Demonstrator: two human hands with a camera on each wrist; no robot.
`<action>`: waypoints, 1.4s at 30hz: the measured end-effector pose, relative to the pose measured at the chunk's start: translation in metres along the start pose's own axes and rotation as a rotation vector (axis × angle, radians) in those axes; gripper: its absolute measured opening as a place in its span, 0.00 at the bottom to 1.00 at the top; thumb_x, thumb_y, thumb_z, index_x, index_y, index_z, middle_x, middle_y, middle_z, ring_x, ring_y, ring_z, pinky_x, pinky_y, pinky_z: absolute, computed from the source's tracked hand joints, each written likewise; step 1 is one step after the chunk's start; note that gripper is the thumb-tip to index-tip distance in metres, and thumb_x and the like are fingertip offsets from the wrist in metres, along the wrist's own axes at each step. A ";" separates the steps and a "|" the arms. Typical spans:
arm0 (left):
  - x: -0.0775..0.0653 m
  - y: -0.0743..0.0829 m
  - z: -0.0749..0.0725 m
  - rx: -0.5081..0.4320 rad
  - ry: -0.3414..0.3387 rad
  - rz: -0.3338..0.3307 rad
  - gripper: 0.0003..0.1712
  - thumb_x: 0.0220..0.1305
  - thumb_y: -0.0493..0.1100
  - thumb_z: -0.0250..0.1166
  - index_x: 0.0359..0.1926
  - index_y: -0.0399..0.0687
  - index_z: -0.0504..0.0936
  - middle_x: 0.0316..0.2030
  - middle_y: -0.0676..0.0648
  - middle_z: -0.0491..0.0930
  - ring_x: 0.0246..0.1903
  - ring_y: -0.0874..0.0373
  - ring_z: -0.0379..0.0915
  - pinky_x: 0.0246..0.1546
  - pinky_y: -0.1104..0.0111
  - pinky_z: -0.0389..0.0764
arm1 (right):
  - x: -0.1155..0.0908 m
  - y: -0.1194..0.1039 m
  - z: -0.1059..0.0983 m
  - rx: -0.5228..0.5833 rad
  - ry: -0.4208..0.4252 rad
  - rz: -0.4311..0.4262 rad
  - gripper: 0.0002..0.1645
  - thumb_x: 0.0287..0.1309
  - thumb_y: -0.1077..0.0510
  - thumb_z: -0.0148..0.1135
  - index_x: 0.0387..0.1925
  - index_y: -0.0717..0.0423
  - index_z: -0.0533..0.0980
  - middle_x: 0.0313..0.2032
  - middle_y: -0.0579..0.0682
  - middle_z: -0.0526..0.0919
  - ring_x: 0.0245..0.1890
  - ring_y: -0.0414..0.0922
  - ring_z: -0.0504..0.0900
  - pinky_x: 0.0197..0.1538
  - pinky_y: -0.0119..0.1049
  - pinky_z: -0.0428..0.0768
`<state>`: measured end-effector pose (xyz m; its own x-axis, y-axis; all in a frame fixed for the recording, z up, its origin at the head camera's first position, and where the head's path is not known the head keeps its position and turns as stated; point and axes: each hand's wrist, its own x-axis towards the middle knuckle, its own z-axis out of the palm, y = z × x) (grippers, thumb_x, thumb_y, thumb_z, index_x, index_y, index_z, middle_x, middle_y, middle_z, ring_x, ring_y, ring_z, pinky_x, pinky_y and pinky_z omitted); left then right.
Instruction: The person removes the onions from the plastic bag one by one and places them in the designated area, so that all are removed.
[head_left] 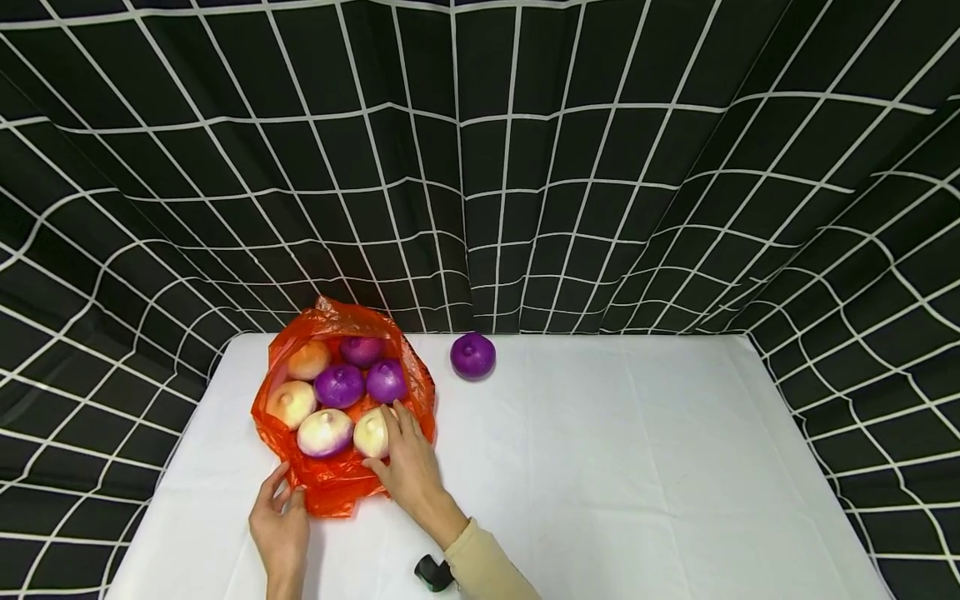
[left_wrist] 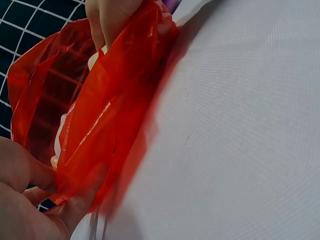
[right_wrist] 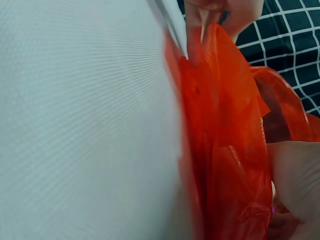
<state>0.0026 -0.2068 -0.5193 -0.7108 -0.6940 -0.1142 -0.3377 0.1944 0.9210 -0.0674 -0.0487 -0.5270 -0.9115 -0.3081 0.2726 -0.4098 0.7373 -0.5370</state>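
A red plastic bag (head_left: 330,492) lies spread open at the left of the table, with several purple-and-white turnips inside. At its near left edge my left hand (head_left: 280,521) pinches the plastic between thumb and fingers; the left wrist view shows this fold of bag (left_wrist: 85,175) close up. My right hand (head_left: 408,462) reaches in over the near right rim and grips a pale turnip (head_left: 371,435), fingers over its top and thumb at its near side. Beside that one sits a white turnip with a purple underside (head_left: 325,432). In the right wrist view the bag wall hides most of the held turnip.
A single purple turnip (head_left: 473,356) stands outside the bag, near the table's back edge. A small black object (head_left: 433,573) shows beside the right sleeve (head_left: 487,562). The white tabletop (head_left: 600,450) is bordered by black cloth walls (head_left: 495,208) with a white grid.
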 end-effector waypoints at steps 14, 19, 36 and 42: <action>-0.001 -0.001 0.003 0.001 0.007 0.023 0.25 0.62 0.25 0.54 0.60 0.34 0.75 0.57 0.31 0.74 0.32 0.82 0.65 0.28 0.89 0.70 | 0.001 -0.001 -0.011 0.010 0.036 -0.065 0.47 0.46 0.50 0.79 0.66 0.59 0.67 0.65 0.57 0.69 0.63 0.50 0.72 0.61 0.40 0.76; -0.001 -0.001 0.002 0.008 0.001 0.011 0.25 0.62 0.25 0.54 0.61 0.35 0.75 0.58 0.31 0.73 0.32 0.83 0.64 0.28 0.89 0.70 | 0.003 -0.003 -0.025 0.029 0.054 -0.088 0.47 0.45 0.52 0.79 0.66 0.59 0.68 0.65 0.57 0.69 0.64 0.50 0.70 0.62 0.39 0.74; 0.002 -0.003 0.003 -0.088 -0.017 -0.026 0.30 0.64 0.23 0.52 0.68 0.34 0.67 0.63 0.31 0.68 0.32 0.86 0.66 0.33 0.91 0.71 | 0.005 0.011 -0.058 0.206 0.089 -0.106 0.47 0.48 0.52 0.78 0.67 0.57 0.66 0.68 0.55 0.66 0.66 0.51 0.67 0.63 0.46 0.73; 0.004 -0.002 0.003 -0.084 -0.007 -0.026 0.30 0.64 0.24 0.53 0.68 0.35 0.67 0.63 0.31 0.68 0.32 0.85 0.66 0.32 0.91 0.71 | 0.009 0.025 -0.070 0.263 0.170 -0.119 0.46 0.45 0.55 0.79 0.66 0.59 0.68 0.67 0.57 0.67 0.67 0.52 0.67 0.65 0.47 0.71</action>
<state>-0.0016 -0.2074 -0.5226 -0.7071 -0.6929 -0.1409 -0.3031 0.1171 0.9457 -0.0833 0.0095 -0.4824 -0.8467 -0.2620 0.4631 -0.5286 0.5146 -0.6752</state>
